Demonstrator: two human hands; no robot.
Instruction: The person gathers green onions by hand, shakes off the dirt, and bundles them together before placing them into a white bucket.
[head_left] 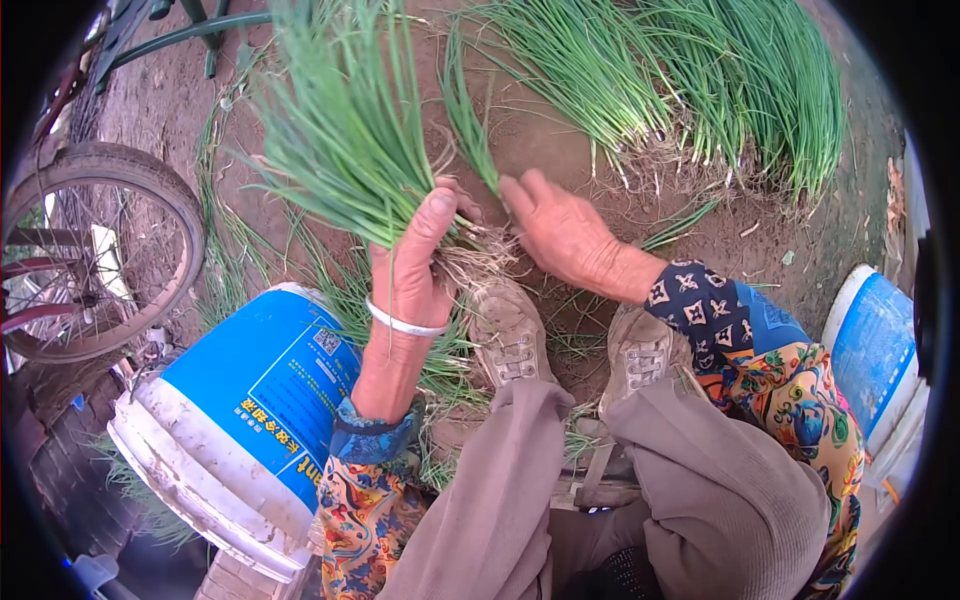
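My left hand point(425, 235) is wrapped round a thick bunch of scallions point(345, 130). Their green tops fan upward, slightly blurred, and their stringy roots point(480, 257) stick out to the right of my fist. Beside those roots, my right hand point(565, 228) is closed on the lower end of a thin cluster of scallions point(463, 105), which points up and away. Its fingertips are partly hidden from view. Beyond my right hand, a large pile of scallions point(690, 90) lies on the soil, roots toward me.
A blue-and-white bucket point(265, 390) lies at the left, below a bicycle wheel point(185, 215). Another blue-and-white bucket point(870, 340) is at the right edge. Loose green stalks point(235, 270) litter the dirt around my shoes point(508, 335). Green metal legs point(195, 30) stand at the top left.
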